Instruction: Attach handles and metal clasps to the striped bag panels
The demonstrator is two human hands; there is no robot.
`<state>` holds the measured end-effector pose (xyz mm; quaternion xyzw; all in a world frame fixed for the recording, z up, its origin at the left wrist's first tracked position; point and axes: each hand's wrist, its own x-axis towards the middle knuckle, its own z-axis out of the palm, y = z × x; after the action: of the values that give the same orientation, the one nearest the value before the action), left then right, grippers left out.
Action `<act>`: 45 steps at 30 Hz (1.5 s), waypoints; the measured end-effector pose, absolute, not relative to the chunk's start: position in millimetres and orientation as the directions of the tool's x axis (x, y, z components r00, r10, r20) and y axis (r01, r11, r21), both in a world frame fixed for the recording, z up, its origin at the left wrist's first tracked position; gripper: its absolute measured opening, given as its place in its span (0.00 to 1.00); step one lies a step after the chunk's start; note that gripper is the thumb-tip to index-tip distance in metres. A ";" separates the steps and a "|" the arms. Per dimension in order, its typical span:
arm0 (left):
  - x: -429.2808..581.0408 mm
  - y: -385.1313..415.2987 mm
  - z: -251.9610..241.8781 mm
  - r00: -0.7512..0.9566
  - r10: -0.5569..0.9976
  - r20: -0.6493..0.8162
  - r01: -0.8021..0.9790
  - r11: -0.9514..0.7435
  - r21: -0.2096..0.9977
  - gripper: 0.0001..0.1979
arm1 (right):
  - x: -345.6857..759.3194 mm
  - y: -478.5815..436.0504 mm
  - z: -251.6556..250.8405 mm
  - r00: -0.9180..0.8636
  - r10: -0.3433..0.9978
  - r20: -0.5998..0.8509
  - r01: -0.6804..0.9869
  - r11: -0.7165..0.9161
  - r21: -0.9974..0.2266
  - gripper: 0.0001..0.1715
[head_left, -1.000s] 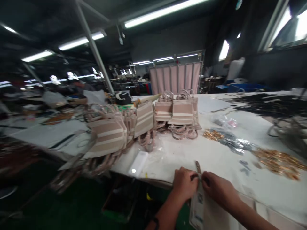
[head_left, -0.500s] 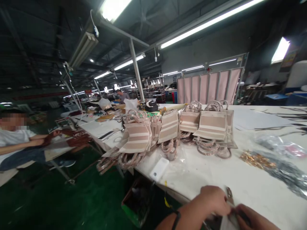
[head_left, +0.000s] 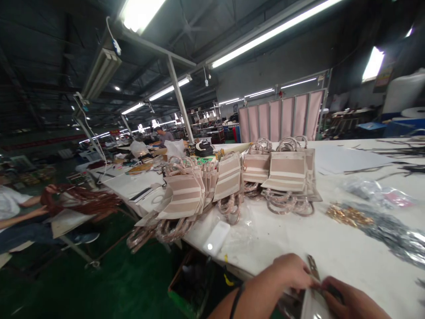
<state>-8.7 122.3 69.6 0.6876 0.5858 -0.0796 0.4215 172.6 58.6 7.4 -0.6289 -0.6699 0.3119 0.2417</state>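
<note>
At the lower right, both of my hands meet over a pale fabric piece (head_left: 314,306) at the table's front edge. My left hand (head_left: 292,271) pinches its top edge, fingers closed. My right hand (head_left: 347,297) presses in from the other side with bent fingers, slightly blurred; a dark object shows under them, too hidden to name. A narrow strip with a metallic sheen (head_left: 312,266) pokes up beyond the fingertips. Farther up the table stand several beige-and-cream striped bags (head_left: 288,170) with plastic-wrapped handles.
A white box-shaped device (head_left: 216,238) lies by the near edge of the white table (head_left: 279,241). Gold metal fittings (head_left: 348,215) and grey plastic-wrapped pieces (head_left: 388,235) lie to the right. Below the edge is an open box (head_left: 189,283). At far left a person handles brown strips (head_left: 79,201).
The view has shifted slightly, so the bags and table sit a little farther left. My hands stay together on the fabric piece. The person at left has moved the brown strips.
</note>
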 end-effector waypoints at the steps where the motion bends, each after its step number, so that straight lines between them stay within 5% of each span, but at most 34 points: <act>1: -8.8 119.3 74.6 0.317 0.752 -0.578 0.865 0.022 0.502 0.15 | 173.2 53.8 20.3 -0.083 0.994 -0.073 0.671 0.001 -0.741 0.15; 4: -6.4 118.7 78.4 0.375 0.770 -0.516 0.833 -0.036 0.551 0.12 | 177.9 38.8 72.8 -0.006 1.000 -0.003 0.561 0.001 -0.828 0.23; 8: 1.6 139.1 53.2 0.448 0.759 -0.472 0.772 -0.063 0.632 0.14 | 180.0 41.0 118.7 0.325 0.927 0.187 0.209 0.123 -0.970 0.28; 12: 5.0 146.7 37.5 0.467 0.760 -0.453 0.737 -0.051 0.674 0.14 | 174.2 50.0 108.4 0.418 0.879 0.231 -0.017 0.261 -0.965 0.28; 21: 4.6 147.8 36.3 0.430 0.772 -0.469 0.751 -0.017 0.660 0.15 | 167.1 70.0 71.0 0.497 0.864 0.083 -0.404 0.316 -0.858 0.30; 35: 6.2 148.2 39.1 0.405 0.799 -0.444 0.743 -0.005 0.669 0.12 | 170.7 76.0 64.6 0.525 0.850 0.039 -0.507 0.348 -0.789 0.28; 45: 5.8 150.0 44.4 0.449 0.790 -0.418 0.719 -0.042 0.693 0.12 | 143.7 79.0 67.6 0.233 0.938 0.258 -0.072 0.281 -0.957 0.33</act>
<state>5.8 150.0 44.4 0.7206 0.5236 0.0390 0.4529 143.7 79.0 67.6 -0.4524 -0.4784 0.3934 0.6416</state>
